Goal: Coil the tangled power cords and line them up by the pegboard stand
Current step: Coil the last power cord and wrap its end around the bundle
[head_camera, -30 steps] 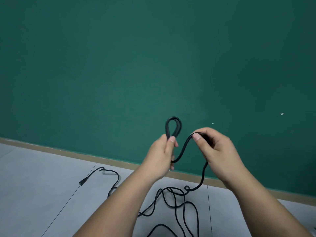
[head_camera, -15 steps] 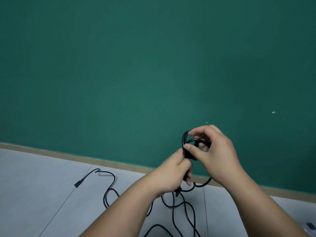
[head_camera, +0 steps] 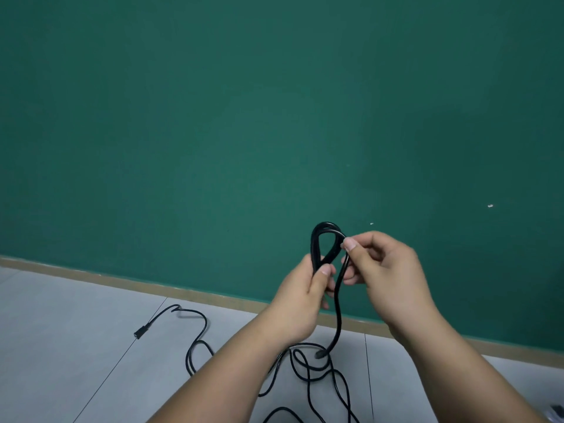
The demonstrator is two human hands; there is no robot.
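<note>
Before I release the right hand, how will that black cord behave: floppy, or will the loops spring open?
Likely floppy: the black cord sags in soft curves from the right hand to the floor. Probably a little springy: the loops gripped in the left hand stand rounded, so they may open if released. Seems light; a finger pinch carries it.

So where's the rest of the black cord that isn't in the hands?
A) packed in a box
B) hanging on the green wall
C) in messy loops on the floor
C: from the left hand and right hand, which hold up a small loop, the black cord drops down into loose, tangled loops on the grey floor.
</note>
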